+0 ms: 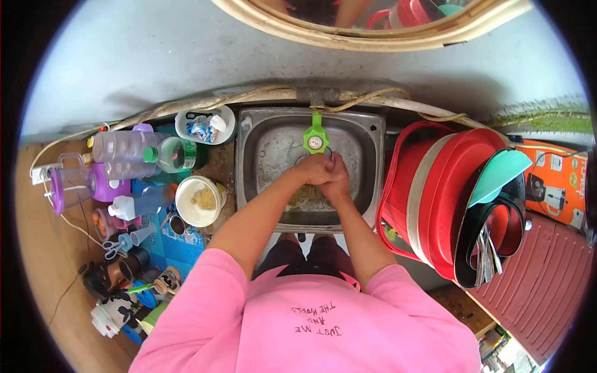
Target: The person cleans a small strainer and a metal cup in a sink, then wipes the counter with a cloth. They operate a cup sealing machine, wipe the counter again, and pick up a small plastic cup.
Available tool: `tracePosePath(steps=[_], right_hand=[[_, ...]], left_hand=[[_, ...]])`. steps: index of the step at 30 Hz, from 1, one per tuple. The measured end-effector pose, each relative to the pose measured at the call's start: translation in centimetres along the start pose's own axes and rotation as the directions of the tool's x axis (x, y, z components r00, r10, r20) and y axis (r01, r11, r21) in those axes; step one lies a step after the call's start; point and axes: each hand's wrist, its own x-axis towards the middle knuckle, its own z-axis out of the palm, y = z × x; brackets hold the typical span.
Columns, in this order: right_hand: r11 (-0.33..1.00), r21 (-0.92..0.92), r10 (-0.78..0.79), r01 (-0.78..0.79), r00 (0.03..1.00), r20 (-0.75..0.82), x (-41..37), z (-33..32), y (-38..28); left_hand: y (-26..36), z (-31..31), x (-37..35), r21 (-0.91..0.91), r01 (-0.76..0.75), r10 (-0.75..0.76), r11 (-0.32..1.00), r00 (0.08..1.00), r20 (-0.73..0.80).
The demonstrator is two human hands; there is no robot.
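My left hand [313, 169] and my right hand [336, 176] meet over the metal sink [249, 168], just below the green tap handle [316, 140]. Both are closed and pressed against each other, with fingers largely hidden; I cannot tell whether something lies between them. Under my wrists, a yellowish-brown patch [311, 200] shows on the basin floor.
Left of the sink stand a white tub [198, 214] with yellowish contents, a white bowl [227, 118] with packets, plastic bottles [127, 146] and a purple blender [73, 186]. Red basins [429, 193], a black container with cutlery [486, 256] and an orange box [550, 171] crowd the right.
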Motion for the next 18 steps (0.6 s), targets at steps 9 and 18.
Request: tracePosePath(steps=[9,18], right_hand=[[0.827,0.558,0.034,-0.070,0.997,0.074,3.3,5.6,4.4],[0.872,0.486,0.070,-0.059,0.998,-0.005,2.8,4.3,-1.1]], left_hand=[[1.5,0.4,-2.8,-0.135,0.025,-0.090,0.991,0.860,-0.502],[-0.1,1.1,-10.5,-0.039,-0.159,0.064,0.987,0.596,-0.800]])
